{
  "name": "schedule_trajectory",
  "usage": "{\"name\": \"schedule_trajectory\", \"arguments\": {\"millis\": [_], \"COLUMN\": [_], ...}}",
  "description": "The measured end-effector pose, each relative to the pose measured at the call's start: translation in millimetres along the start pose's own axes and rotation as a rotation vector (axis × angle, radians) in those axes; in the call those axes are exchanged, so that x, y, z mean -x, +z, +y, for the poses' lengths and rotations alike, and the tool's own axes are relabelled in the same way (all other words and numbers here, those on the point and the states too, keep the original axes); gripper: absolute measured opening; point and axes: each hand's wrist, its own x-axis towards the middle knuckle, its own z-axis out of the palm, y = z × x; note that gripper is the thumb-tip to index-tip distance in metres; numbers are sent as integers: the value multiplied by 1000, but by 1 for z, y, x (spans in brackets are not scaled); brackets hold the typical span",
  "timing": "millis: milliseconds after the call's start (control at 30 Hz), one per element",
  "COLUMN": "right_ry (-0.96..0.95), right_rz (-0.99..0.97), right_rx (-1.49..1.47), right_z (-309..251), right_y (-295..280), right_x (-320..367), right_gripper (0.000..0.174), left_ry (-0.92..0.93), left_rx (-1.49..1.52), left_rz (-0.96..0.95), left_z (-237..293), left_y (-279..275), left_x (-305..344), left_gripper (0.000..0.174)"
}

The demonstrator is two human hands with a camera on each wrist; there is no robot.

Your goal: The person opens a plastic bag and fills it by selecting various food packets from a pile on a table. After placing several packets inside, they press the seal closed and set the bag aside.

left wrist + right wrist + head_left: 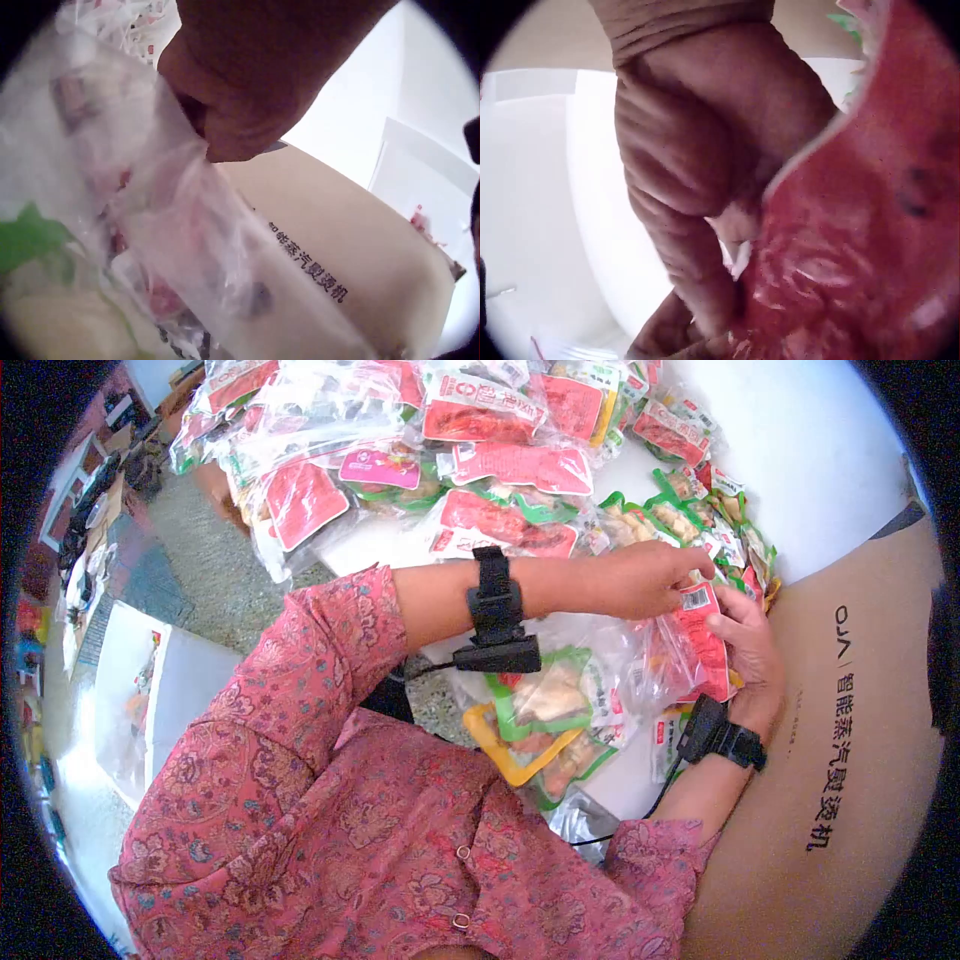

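Pouch, flat red plastic snack packet (703,645), over white worktop (830,450) beside brown cardboard box (860,690); left hand (650,580) pinching top edge, right hand (745,650) curled round side; probably light, limp, slippery, best held at seams.

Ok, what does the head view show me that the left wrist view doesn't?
Only the head view: the right hand holding a red packet, and the heap of snack packets on the white table. Only the left wrist view: a close look at the fingers pinching the clear plastic bag, with blurred green and red showing through it. Both: the left hand gripping that bag, and the printed cardboard box beside it.
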Motion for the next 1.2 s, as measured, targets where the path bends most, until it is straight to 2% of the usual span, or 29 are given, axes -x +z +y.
{"name": "schedule_trajectory", "arguments": {"millis": [33, 67, 100, 167, 200, 233, 300, 333, 400, 433, 467, 500, 567, 633, 667, 733, 833, 867, 967, 1000, 1033, 1067, 1100, 1167, 1200], "right_ry": [19, -57, -61, 139, 62, 54, -128, -137, -380, -390, -518, -643, -661, -490, -494, -219, -237, -238, -383, -430, -475, -508, -505, -374, -370], "right_rz": [30, -7, -8, 13, -5, -7, 318, 315, 572, 568, 629, 687, 652, 491, 489, 233, 132, 123, 285, 342, 399, 398, 393, 475, 470], "right_rx": [152, 367, 357, 498, 574, 571, 401, 397, 241, 235, 107, -24, -73, -65, -68, 278, 266, 263, 560, 657, 755, 504, 498, -56, -57], "right_z": [-4, 1, 3, 2, -3, -7, -20, -26, -34, -35, -36, -38, -32, -37, -34, -28, -19, -14, 9, 17, 25, 39, 39, 29, 26], "right_y": [10, 4, 1, -5, -7, -8, -8, -9, -14, -14, -14, -15, -13, 28, 27, 28, 43, 46, 50, 50, 50, 50, 60, 85, 80], "right_x": [-3, -10, -11, -10, -10, -9, -4, -3, -1, -2, -2, -3, -9, -10, -9, -10, -7, -3, 23, 30, 33, 30, 33, 41, 44], "right_gripper": [69, 61, 61, 47, 34, 34, 25, 25, 24, 24, 24, 25, 26, 25, 25, 30, 26, 26, 24, 23, 23, 25, 25, 28, 28], "left_ry": [105, 72, 66, 49, 3, 2, 339, 361, 361, 362, 464, 466, 478, 489, 498, 539, 585, 592, 632, 538, 528, 583, 639, 602, 614], "left_rx": [-135, -201, -208, -238, -170, -180, -432, -436, -433, -418, -426, -435, -473, -523, -566, -534, -562, -619, -701, -762, -762, -732, -702, -741, -718], "left_rz": [13, 5, -3, 4, -11, -12, 103, 89, 29, -30, -60, -61, -57, -4, 52, 63, 69, 58, 65, 9, 5, 30, 57, 70, 79], "left_z": [2, 4, 4, 5, 14, 15, 18, 31, 51, 56, 53, 55, 58, 64, 67, 73, 82, 85, 96, 104, 103, 100, 99, 108, 109], "left_y": [0, 0, -1, -4, -12, -17, -29, -38, -53, -58, -60, -60, -59, -56, -54, -51, -44, -40, -32, -32, -33, -36, -39, -47, -52], "left_x": [0, 1, 2, 3, 6, 5, 2, 2, 6, 7, 2, 1, 0, 1, 3, 5, 9, 10, 9, 10, 7, 2, -1, 3, 3], "left_gripper": [33, 28, 28, 27, 25, 25, 25, 25, 25, 25, 20, 20, 16, 15, 13, 13, 13, 12, 11, 12, 12, 12, 12, 12, 12]}}
